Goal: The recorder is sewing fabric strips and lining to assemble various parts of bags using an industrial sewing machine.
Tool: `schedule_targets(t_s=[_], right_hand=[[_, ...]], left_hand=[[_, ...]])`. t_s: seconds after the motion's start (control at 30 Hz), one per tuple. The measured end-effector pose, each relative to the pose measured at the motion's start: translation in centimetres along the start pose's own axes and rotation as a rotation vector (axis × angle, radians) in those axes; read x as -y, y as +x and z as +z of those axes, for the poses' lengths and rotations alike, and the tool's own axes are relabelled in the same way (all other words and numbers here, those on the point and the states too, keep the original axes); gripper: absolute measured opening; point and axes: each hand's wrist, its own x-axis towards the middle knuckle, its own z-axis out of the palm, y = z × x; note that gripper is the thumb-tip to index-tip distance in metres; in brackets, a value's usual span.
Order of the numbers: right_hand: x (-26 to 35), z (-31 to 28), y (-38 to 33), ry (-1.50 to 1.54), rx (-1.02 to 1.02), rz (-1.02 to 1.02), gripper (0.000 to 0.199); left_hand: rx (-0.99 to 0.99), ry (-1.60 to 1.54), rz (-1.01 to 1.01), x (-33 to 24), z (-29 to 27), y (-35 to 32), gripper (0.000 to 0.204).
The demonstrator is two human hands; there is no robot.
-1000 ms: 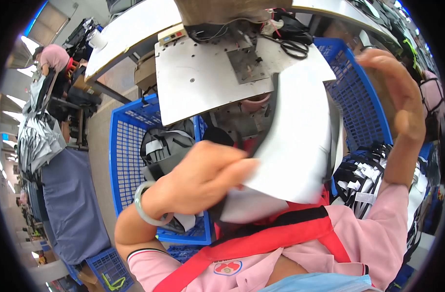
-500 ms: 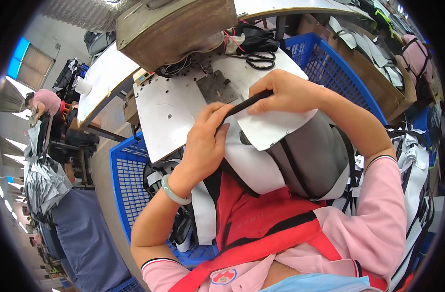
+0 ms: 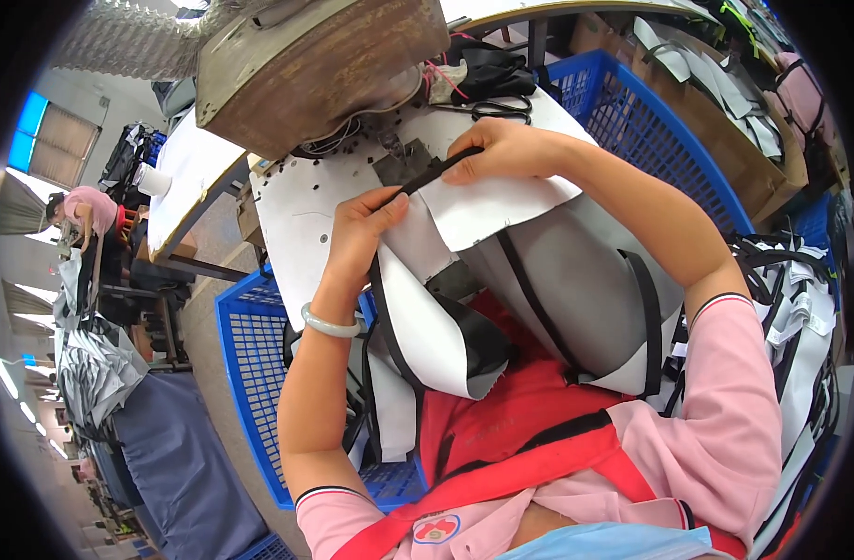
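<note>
Fabric, a white and grey panel edged with black binding tape [image 3: 502, 271], is held taut across the white metal bed of a sewing machine [image 3: 296, 201], its lower part draped into the person's lap. The left hand [image 3: 366, 233], a pale green bangle [image 3: 331, 324] at its wrist, is clenched on the panel's edge, thumb and fingers pinched over the tape. The right hand [image 3: 506, 149] is closed on the same black strip further along, just before the needle plate. The needle itself is hidden under the worn beige machine head [image 3: 320, 61], which is cut off at the upper edge. Black-handled scissors [image 3: 492, 107] are seen lying behind the right hand. Blue plastic crates [image 3: 250, 373] are set at both sides, filled with black and white cut pieces that are hard to tell apart. A round red and white badge [image 3: 436, 529] is worn on the pink shirt; its print is too small to make out. At far left, another person in pink [image 3: 86, 207] is bent over a separate table.
</note>
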Motion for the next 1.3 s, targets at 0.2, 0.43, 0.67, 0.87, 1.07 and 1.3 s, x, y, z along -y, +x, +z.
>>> schedule_targets(t_s=[0.2, 0.43, 0.67, 0.87, 1.07, 1.3], right_hand=[[-1.1, -0.5, 2.1, 0.077, -0.004, 0.031, 0.032], [-1.9, -0.7, 3.7, 0.19, -0.006, 0.042, 0.036], [-1.9, -1.6, 5.2, 0.196, 0.029, 0.035, 0.041], [-1.2, -2.2, 4.0, -0.132, -0.278, -0.014, 0.041], [2.8, 0.2, -6.0, -0.564, 0.016, -0.136, 0.047], [3.1, 8.8, -7.8, -1.031, 0.201, -0.442, 0.049]], left_hand=[[0.021, -0.045, -0.042, 0.8, -0.6, 2.4, 0.032], [0.0, -0.1, -0.044, 1.1, -1.0, 3.3, 0.031], [-0.034, -0.092, 0.0, 1.0, -1.3, 4.8, 0.028], [-0.142, -0.197, -0.024, 1.4, -1.9, 3.7, 0.033], [-0.146, -0.025, 0.092, 1.1, 0.7, -1.5, 0.041], [-0.039, -0.057, 0.094, 1.9, 3.3, -4.6, 0.03]])
